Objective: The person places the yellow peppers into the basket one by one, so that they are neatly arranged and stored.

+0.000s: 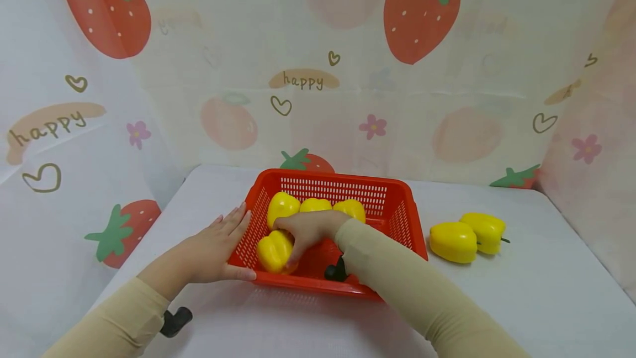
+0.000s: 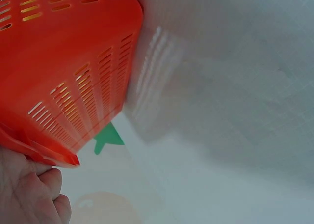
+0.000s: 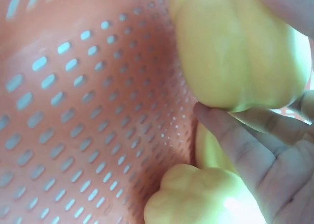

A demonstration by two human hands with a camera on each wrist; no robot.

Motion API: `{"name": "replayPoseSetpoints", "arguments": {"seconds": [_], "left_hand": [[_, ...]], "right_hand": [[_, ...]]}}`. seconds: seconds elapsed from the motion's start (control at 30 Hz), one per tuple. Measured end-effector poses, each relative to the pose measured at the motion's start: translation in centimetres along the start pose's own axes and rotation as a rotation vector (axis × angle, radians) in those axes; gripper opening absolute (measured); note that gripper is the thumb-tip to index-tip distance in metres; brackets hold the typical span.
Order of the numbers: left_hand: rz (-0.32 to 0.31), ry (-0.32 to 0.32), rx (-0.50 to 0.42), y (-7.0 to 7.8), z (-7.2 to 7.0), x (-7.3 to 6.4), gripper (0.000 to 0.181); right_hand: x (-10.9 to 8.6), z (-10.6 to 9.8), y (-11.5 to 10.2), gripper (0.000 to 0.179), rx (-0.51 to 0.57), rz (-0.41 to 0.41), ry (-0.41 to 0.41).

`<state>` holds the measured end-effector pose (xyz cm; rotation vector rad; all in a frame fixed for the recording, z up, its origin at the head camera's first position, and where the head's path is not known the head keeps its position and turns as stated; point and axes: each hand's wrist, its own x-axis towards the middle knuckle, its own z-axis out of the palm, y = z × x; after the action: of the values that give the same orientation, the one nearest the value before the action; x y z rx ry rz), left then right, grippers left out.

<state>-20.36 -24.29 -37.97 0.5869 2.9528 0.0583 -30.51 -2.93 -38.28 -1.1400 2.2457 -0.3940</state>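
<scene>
My right hand (image 1: 312, 231) reaches down into the red basket (image 1: 330, 290) and grips a yellow bell pepper (image 1: 275, 251) near its left front corner. The right wrist view shows this bell pepper (image 3: 235, 52) between thumb and fingers, with more peppers (image 3: 196, 197) below it. Along the basket's left rim, my left hand (image 1: 211, 250) rests with fingers stretched out and its thumb on the front corner. From the left wrist, the basket's perforated outer wall (image 2: 73, 106) shows, with the left fingers (image 2: 49, 184) against the rim. Behind the right hand, several yellow peppers (image 1: 283, 206) line the basket's back.
Two more yellow bell peppers, a near one (image 1: 453, 242) and a far one (image 1: 484, 231), lie on the white table (image 1: 536, 291) right of the basket. A strawberry-printed cloth (image 1: 318, 32) hangs behind and at both sides. Black wrist mounts show at the left wrist (image 1: 176, 322) and right wrist (image 1: 335, 270).
</scene>
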Motion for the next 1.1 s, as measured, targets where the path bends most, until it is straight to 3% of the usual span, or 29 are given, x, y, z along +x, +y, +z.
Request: {"name": "replayPoseSetpoints", "arguments": {"seconds": [0.53, 0.83, 1.1], "left_hand": [[0.021, 0.013, -0.004, -0.1, 0.1, -0.1, 0.119], [0.005, 0.003, -0.007, -0.1, 0.2, 0.1, 0.12], [0.004, 0.005, -0.015, -0.3, 0.3, 0.2, 0.121]], "right_hand": [[1.0, 0.6, -0.7, 0.063, -0.058, 0.012, -0.011], [0.7, 0.4, -0.1, 0.063, 0.069, 0.077, -0.048], [0.7, 0.0, 0.4, 0.036, 0.064, 0.04, -0.075]]}}
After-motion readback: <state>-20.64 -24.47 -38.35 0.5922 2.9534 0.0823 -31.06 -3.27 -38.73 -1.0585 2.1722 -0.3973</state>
